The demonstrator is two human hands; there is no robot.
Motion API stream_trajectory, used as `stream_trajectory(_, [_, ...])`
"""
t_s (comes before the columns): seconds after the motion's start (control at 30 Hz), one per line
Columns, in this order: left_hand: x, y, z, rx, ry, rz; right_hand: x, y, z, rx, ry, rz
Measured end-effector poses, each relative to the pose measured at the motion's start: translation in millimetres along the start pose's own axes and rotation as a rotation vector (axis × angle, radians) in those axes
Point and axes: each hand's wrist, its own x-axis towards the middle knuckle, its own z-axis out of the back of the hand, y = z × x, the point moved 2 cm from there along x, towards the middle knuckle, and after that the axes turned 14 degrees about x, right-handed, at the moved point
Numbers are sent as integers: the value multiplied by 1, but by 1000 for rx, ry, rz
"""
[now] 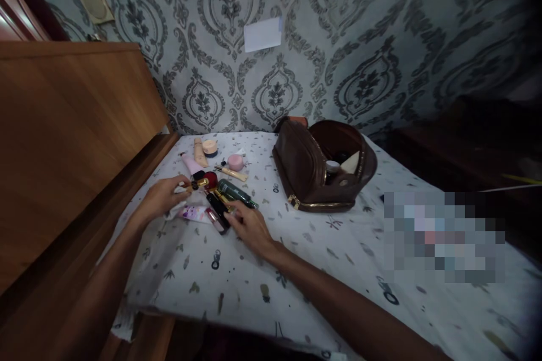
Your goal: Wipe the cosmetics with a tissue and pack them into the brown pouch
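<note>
Near the table's left side, my left hand (pixel 163 198) pinches a small dark tube with a gold end (pixel 200 183). The fingertips of my right hand (pixel 253 229) are closed at the lower end of a slim gold tube (pixel 222 197), partly hidden by them. Beside it lie a black tube (pixel 215 203) and a clear-and-pink tube (pixel 215 220). A green bottle (pixel 235 192) rests just beyond my right fingers. Around my left hand are a red round container (pixel 210 180), a white tube with purple print (pixel 195 213) and a pale pink tube (pixel 192 165).
Farther back lie a beige tube (pixel 200 152), a cream jar (pixel 210 149), a pink round container (pixel 235 162) and a slim beige tube (pixel 234 173). An unzipped brown bag (pixel 300 166) with items inside stands right of them. A wooden cabinet (pixel 80 124) borders the left; patterned wall behind.
</note>
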Motion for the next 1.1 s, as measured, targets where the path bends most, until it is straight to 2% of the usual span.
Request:
stream_trajectory(0.07, [-12, -26, 0, -138, -3, -62, -3, 5, 6, 141, -38, 3])
stream_trajectory(0.13, [-23, -58, -4, -232, 46, -148, -10, 10, 13, 310, -56, -8])
stream_trajectory(0.23, [-39, -98, -17, -199, 59, -204, -25, 14, 25, 494, -54, -61])
stream_trajectory(0.33, [-53, -119, -33, -186, 6, -180, -42, 11, 36, 512, -63, -122])
stream_trajectory(0.47, [-69, -128, -40, -347, -68, -76, -54, 0, 43, 512, -94, -176])
stream_trajectory(0.57, [-74, -136, -33, -441, -192, -21, -55, -2, 43, 413, -92, -128])
stream_trajectory(0.7, [-68, -159, -35, -428, -304, -157, -55, 6, 42, 283, -20, -45])
stream_trajectory(0.8, [-61, -173, -48, -279, -286, -257, -56, 7, 44, 237, -14, -5])
stream_trajectory(0.87, [-58, -176, -58, -172, -246, -276, -57, 3, 44, 249, -9, 2])
stream_trajectory(1.0, [-61, -168, -70, -78, -163, -287, -57, -6, 43, 323, 6, -60])
stream_trajectory(1.1, [-65, -162, -71, -26, -143, -345, -56, -9, 42, 353, -1, -105])
